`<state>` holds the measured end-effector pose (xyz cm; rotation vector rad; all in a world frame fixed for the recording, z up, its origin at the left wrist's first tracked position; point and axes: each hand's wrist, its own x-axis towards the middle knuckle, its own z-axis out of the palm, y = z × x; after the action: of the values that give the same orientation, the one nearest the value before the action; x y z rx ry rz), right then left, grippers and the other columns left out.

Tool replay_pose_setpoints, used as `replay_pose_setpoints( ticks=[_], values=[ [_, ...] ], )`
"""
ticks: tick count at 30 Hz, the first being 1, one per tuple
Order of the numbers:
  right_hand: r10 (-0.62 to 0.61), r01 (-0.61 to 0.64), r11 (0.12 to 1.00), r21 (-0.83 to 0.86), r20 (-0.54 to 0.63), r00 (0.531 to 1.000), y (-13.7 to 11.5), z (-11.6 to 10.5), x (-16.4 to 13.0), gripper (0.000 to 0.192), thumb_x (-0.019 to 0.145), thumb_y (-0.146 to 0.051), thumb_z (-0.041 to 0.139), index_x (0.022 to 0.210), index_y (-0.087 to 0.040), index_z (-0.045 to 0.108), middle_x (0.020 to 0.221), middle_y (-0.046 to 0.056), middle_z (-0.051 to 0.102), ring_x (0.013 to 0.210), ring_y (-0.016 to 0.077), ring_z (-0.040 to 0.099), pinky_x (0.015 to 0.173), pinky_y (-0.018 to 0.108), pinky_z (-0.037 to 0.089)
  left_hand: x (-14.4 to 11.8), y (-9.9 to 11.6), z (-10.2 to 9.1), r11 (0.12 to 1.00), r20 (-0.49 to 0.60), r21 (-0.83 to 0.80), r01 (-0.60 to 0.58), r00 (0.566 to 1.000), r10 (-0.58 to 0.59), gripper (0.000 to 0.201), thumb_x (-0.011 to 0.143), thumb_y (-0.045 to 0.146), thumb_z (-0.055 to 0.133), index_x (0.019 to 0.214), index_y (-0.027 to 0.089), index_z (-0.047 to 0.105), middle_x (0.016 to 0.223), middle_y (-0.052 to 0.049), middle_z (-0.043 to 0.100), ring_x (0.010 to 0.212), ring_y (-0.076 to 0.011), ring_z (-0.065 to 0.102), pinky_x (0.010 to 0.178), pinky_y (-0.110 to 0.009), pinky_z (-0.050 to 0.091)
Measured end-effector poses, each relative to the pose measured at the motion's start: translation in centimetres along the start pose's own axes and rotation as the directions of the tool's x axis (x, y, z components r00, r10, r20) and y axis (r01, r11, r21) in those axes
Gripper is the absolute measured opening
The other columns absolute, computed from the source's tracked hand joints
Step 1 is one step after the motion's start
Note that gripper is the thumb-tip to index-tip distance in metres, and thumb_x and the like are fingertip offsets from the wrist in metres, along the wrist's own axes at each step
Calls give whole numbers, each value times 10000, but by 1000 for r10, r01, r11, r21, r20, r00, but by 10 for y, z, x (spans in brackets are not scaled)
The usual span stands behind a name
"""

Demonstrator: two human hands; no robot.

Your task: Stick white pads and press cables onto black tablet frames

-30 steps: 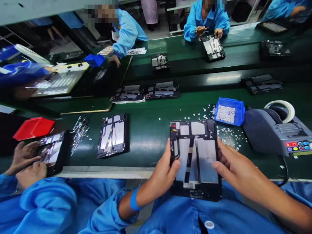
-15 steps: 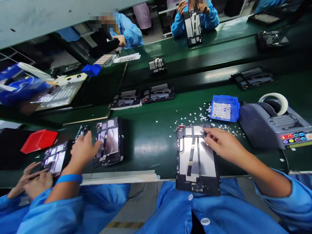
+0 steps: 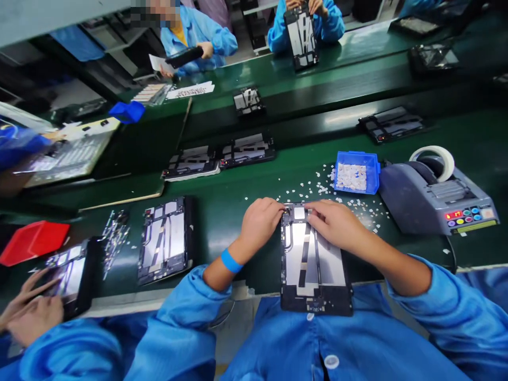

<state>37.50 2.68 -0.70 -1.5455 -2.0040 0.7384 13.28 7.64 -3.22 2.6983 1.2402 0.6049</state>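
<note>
An opened tablet chassis [image 3: 315,264] with black frame and silvery plates lies in front of me, half on the green belt [image 3: 234,211], half over my blue coat. My left hand [image 3: 260,222] rests at its top left corner, fingers curled onto the frame. My right hand [image 3: 337,225] lies over its top edge, fingertips pressing near a small white square. Whether either hand pinches a small part is hidden. A second opened tablet [image 3: 166,238] lies flat to the left, untouched.
A blue bin [image 3: 355,172] of small white pieces stands behind the tablet, with white bits scattered around it. A grey tape dispenser [image 3: 434,193] sits at the right. A co-worker's hands [image 3: 27,309] hold a tablet at lower left beside a red tray [image 3: 32,241]. More tablets and workers are farther back.
My left hand left the second tablet on the left and came to the top left corner of the tablet before me. My right hand stayed at its top edge.
</note>
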Motion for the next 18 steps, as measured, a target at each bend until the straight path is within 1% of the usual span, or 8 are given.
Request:
replay_pose_setpoints(
  ticks=[3, 5, 7, 9, 11, 14, 16, 18],
  values=[
    [-32, 30, 996, 83, 24, 999, -3, 12, 22, 296, 975, -173, 569, 1169, -219, 788, 1145, 76, 788, 1057, 234, 712, 941, 356, 511, -5, -4, 2, 980, -107, -198, -11, 994, -10, 140, 1012, 194, 574, 993, 202, 713, 957, -67, 724, 938, -215, 657, 837, -347, 525],
    [-37, 18, 978, 206, 85, 996, -6, 20, 35, 242, 954, -157, 601, 1082, -224, 795, 1058, 40, 803, 988, 202, 723, 866, 307, 515, -5, -2, 5, 945, -141, -327, 2, 989, -51, 127, 991, 177, 588, 980, 215, 708, 964, -52, 726, 946, -202, 666, 842, -333, 534],
    [-6, -36, 950, 309, 135, 991, -8, 26, 43, 149, 929, -170, 643, 971, -214, 780, 914, 2, 793, 832, 163, 712, 726, 258, 488, -7, 2, 9, 905, -147, -418, 79, 977, -153, 106, 957, 174, 618, 974, 221, 711, 961, -41, 732, 923, -192, 673, 824, -321, 537],
    [39, -76, 935, 347, 114, 993, -10, 30, 44, 90, 920, -200, 666, 889, -204, 749, 808, -20, 762, 721, 138, 673, 646, 237, 441, -9, 9, 11, 839, -119, -500, 216, 942, -313, 95, 931, 192, 645, 992, 217, 713, 936, -30, 740, 858, -174, 677, 774, -297, 534],
    [56, -71, 936, 345, 54, 997, -11, 32, 41, 85, 918, -215, 671, 858, -201, 729, 777, -25, 744, 694, 128, 651, 638, 232, 424, -14, 18, 9, 741, -46, -578, 343, 893, -449, 119, 919, 225, 655, 1017, 210, 721, 912, -23, 749, 786, -155, 669, 715, -272, 525],
    [45, -44, 944, 327, 6, 999, -12, 33, 35, 73, 905, -183, 667, 859, -206, 719, 788, -23, 743, 709, 129, 650, 656, 232, 426, -19, 30, 3, 613, 75, -657, 438, 847, -526, 172, 868, 250, 695, 1027, 203, 741, 907, -20, 763, 735, -140, 659, 670, -252, 512],
    [22, -15, 954, 298, -20, 1000, -13, 35, 32, 74, 904, -170, 665, 875, -210, 720, 812, -16, 751, 743, 138, 665, 685, 240, 437, -18, 35, 0, 544, 108, -691, 477, 812, -574, 158, 840, 251, 704, 982, 193, 747, 886, -24, 765, 738, -143, 665, 673, -250, 510],
    [-8, 24, 966, 258, -60, 998, -14, 37, 31, 80, 914, -171, 662, 907, -213, 729, 843, -5, 758, 783, 152, 679, 723, 253, 451, -15, 37, -1, 455, 142, -737, 500, 773, -618, 116, 837, 255, 691, 917, 185, 735, 862, -29, 760, 756, -148, 676, 689, -252, 512]
  ],
)
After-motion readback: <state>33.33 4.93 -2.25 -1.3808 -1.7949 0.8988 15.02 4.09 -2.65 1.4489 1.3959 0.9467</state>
